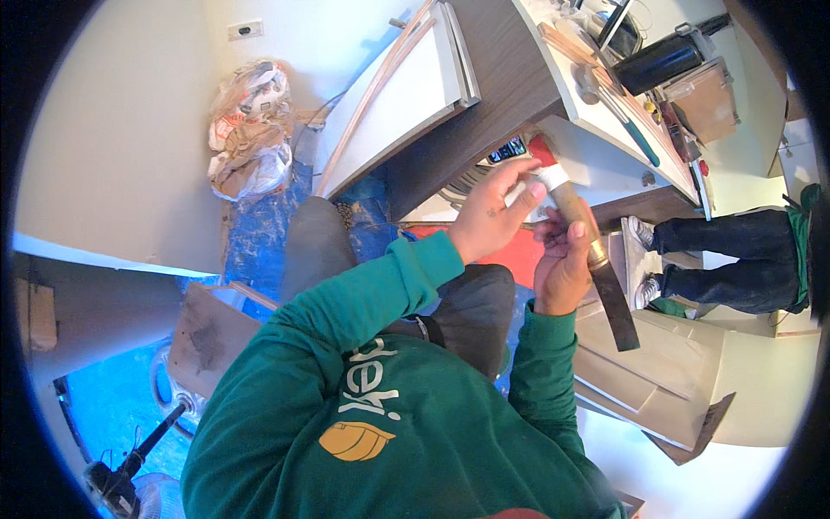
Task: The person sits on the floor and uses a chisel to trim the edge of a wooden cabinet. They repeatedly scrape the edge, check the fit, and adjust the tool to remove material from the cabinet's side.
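Note:
A chisel (616, 307) is held at a slant in front of me, its wide dark blade pointing down and to the right. Its light handle has a brass collar, a white band and a red upper end. My right hand (560, 268) is closed around the handle just above the collar, palm up. At the white band, my left hand (488, 212) grips with thumb and fingertips. Behind the hands lie a phone-like dark object (507, 150) and a coil of grey cable (467, 183).
A hammer (588, 85), a teal-handled tool (638, 143) and wood strips lie on the worktop to the right. White panels (406, 78) lean ahead. Plastic bags (252, 130) sit far left. Another person's legs (722, 259) are at right, near stacked boards (657, 372).

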{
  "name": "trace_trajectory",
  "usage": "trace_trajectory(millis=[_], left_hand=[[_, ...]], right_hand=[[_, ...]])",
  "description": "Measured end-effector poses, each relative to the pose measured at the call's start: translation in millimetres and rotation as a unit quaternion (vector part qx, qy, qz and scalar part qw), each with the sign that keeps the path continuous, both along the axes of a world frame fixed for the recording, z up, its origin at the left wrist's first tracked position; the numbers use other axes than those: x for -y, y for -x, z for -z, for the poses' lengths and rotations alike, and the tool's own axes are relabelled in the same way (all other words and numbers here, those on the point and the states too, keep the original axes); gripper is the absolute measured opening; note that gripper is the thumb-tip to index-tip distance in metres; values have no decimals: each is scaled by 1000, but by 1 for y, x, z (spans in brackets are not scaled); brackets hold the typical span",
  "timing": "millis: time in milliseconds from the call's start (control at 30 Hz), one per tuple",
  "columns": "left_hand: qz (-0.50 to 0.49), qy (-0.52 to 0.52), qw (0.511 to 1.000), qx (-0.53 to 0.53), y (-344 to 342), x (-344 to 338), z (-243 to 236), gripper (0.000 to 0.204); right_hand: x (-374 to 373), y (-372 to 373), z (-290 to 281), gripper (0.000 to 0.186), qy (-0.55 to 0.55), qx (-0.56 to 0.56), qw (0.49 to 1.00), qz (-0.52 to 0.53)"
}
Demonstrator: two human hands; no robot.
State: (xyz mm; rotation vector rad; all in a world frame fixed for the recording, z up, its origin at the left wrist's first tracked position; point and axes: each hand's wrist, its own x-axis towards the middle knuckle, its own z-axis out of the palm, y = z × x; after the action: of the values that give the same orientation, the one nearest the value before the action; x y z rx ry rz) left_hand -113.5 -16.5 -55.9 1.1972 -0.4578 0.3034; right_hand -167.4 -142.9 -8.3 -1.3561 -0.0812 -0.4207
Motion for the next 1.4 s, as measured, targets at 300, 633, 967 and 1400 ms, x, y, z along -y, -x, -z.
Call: trace_trajectory(millis=[300,633,967,1400], left_hand=[[-235,-147,949,153,-74,-11,-9,46],[-194,-159,954,161,-81,-20,-7,46],[-152,-145,968,139,-82,-21,-3,60],[-133,-124,979,88,-72,-25,8,58]], right_hand=[[-21,-63,-6,56,118,60,988,85],[-25,-73,-7,50,128,81,982,113],[-35,-89,-7,44,104,95,986,94],[-35,-89,0,47,75,111,985,110]])
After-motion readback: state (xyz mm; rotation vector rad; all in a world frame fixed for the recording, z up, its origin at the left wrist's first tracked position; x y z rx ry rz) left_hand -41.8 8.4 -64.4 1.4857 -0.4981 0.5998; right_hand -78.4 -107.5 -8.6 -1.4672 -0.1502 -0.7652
